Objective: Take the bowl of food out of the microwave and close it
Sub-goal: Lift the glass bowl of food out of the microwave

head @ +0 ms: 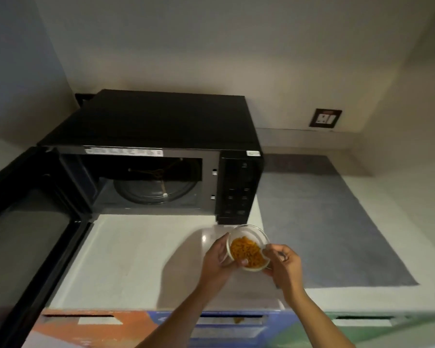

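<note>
Holding one small clear glass bowl (248, 247) of orange food (248, 252) between them, two bare hands meet at about five o'clock in the head view, just in front of the microwave's lower right corner. The left hand (217, 259) cups the bowl's left rim, thumb up on the edge and fingers curled beneath; the right hand (284, 266) pinches the right rim between thumb and fingers. The bowl tilts slightly toward the camera; whether its base touches the surface cannot be told.

One black box-shaped microwave (161, 146) sits at about eleven o'clock from the bowl, against the wall. Its single dark-windowed door (28, 227) is swung fully open to nine o'clock, reaching toward the left edge of the view. Inside the cavity lies one round glass turntable plate (153, 189), with nothing on it. One dark control panel (239, 189) with rows of small buttons fills the front's right side, at twelve o'clock from the bowl.

One white countertop (136, 259) spreads beneath the hands, and one grey rectangular mat (324, 222) lies on it at three o'clock from the microwave. One dark-framed wall socket (325, 118) is set in the wall at one o'clock. Along the counter's near edge, three horizontal slots show in coloured drawer fronts (98, 325) at six o'clock.
</note>
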The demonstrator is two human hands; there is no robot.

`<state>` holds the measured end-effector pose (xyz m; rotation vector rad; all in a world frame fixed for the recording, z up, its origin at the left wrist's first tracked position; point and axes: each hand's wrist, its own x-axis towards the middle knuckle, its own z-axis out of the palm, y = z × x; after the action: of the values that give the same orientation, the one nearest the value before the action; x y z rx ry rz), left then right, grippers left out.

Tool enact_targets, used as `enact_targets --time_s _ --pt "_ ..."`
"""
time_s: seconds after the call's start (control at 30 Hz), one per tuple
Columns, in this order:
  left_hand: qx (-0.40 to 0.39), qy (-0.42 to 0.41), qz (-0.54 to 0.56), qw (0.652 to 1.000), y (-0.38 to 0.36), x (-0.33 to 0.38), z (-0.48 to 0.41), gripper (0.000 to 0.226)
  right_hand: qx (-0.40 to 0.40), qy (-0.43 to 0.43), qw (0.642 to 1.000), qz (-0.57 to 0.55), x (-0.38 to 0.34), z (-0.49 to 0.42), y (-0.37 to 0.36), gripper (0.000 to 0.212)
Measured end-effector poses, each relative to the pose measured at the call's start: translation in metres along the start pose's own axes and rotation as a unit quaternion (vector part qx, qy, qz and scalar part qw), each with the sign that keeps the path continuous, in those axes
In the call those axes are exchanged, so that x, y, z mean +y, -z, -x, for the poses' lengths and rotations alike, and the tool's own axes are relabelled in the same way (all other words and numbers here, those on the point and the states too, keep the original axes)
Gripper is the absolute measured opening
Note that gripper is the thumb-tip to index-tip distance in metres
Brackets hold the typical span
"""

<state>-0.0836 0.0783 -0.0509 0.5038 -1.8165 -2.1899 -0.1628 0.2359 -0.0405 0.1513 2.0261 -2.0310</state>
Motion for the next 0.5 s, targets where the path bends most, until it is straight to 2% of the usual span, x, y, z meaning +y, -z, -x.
enact_targets --time_s 0.1,0.23,0.4,0.5 --pt "-0.04 0.014 -0.002 0.999 -0.039 0.0 -0.011 0.07 0.059 0.033 0.998 0.015 -0.005 -0.008 0.037 0.008" --pt "-0.066 0.018 -0.001 0.998 -0.082 0.001 -0.026 0.069 0.081 0.028 0.996 -0.023 -0.021 -0.022 0.07 0.007" --pt "-0.091 0.007 -0.032 0.995 -0.129 0.003 -0.055 0.067 0.122 0.05 0.991 -0.002 -0.037 -0.048 0.101 0.005" --pt "-0.097 0.015 -0.046 0.994 -0.157 0.005 -0.074 0.07 0.131 0.043 0.99 -0.013 -0.048 -0.069 0.112 0.013"
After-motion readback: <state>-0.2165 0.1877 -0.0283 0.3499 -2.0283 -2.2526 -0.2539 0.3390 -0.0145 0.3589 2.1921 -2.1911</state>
